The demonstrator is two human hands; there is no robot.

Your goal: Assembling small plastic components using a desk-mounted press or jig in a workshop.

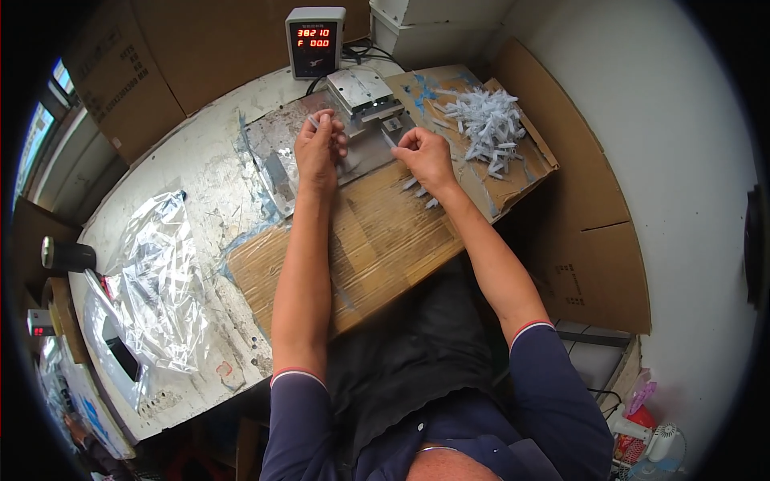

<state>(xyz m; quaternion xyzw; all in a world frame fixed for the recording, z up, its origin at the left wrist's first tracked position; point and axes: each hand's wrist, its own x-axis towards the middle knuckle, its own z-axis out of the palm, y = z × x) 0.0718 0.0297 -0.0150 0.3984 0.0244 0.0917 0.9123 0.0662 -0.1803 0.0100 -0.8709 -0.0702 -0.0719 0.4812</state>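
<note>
My left hand (319, 156) is raised over the metal base plate, its fingers curled and closed. A small pale plastic piece (313, 120) shows at the thumb and fingertips. My right hand (427, 160) is pinched shut beside the small metal fixture (391, 128) at the front of the metal machine block (358, 92). What its fingertips hold, if anything, is too small to make out. To the right of it lies a heap of small translucent white plastic pieces (488, 124) on a cardboard sheet. A few loose pieces (421, 191) lie below my right wrist.
Behind the machine stands a control box (315, 44) with red digits, cables beside it. A cardboard-covered board (377, 248) lies under my forearms. Clear plastic bags (164, 297), a phone (123, 357) and a dark cylinder (68, 255) are on the left. Cardboard walls (136, 64) surround the table.
</note>
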